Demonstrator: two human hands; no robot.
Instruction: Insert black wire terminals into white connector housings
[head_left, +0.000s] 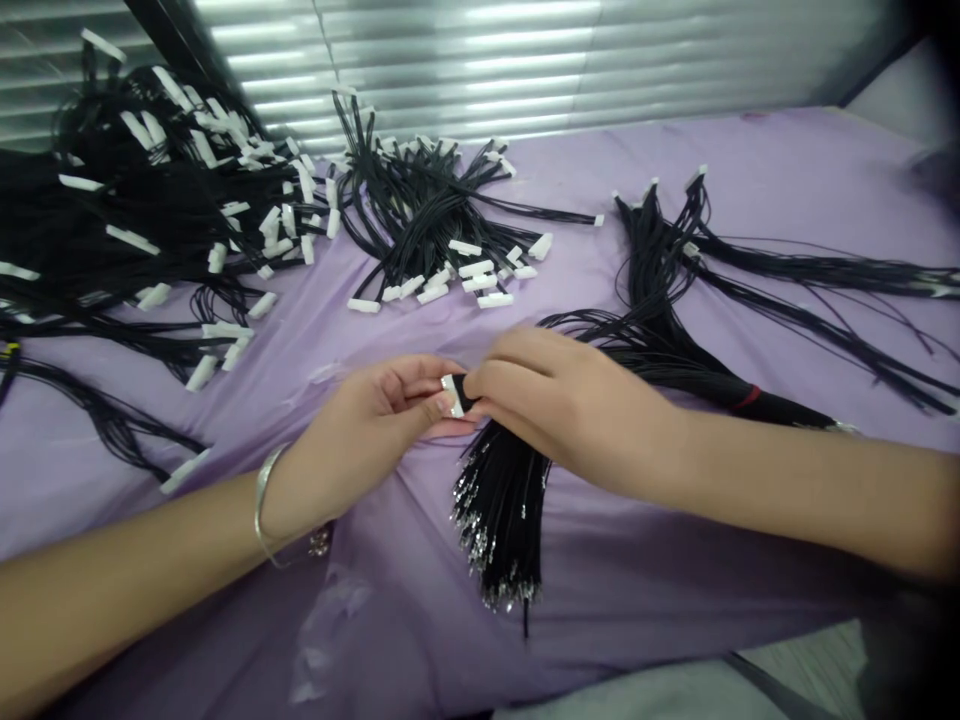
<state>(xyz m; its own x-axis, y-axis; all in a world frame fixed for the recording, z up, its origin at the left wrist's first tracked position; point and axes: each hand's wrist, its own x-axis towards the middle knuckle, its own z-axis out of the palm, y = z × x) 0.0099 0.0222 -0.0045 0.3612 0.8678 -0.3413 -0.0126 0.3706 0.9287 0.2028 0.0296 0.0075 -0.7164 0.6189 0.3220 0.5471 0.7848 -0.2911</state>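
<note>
Left hand (360, 430) pinches white connector (451, 396), right hand (562, 400) nearly shut on black wires (501, 510); we see crimped ends (487, 570) bare, connector-fitted bundles (427, 225) lying beyond on lilac cloth (675, 590).

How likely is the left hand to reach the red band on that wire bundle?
Probably not easily: the left hand is holding a white connector, and the right hand sits between it and the red band on the black wire bundle.

Slatted window blinds (465, 60) behind purple-covered table (787, 150)
</note>
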